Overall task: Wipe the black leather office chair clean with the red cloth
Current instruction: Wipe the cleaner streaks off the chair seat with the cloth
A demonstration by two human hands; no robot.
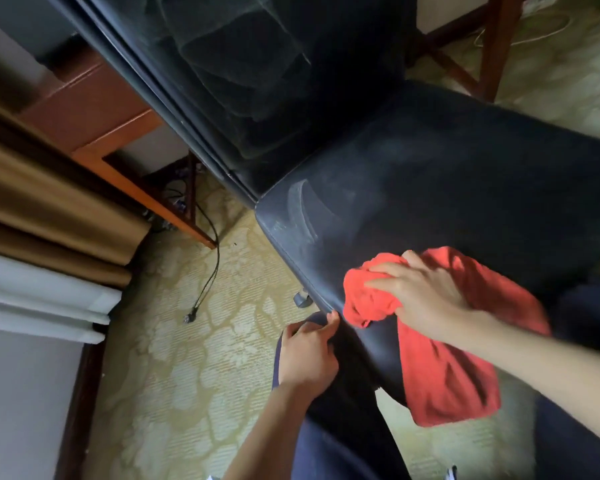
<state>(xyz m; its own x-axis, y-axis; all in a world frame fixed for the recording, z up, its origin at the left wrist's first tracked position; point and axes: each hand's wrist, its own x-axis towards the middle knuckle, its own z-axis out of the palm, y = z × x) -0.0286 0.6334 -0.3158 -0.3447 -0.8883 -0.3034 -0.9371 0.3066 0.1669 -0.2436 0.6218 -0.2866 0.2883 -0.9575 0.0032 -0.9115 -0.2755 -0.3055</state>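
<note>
Cloth: red cloth [440, 368] lay on the near-left of the chair [465, 188] seat, tail hanging over the near edge.
Right hand [420, 292]: fingers straight, slightly spread, pressing the cloth flat.
Left hand [309, 348]: fingers curled on the seat's left edge.
Technique: firm overlapping strokes toward the dust smears [302, 209] seemed best.
Axis: far-left to near-right, bunched end pointing far-left.
</note>
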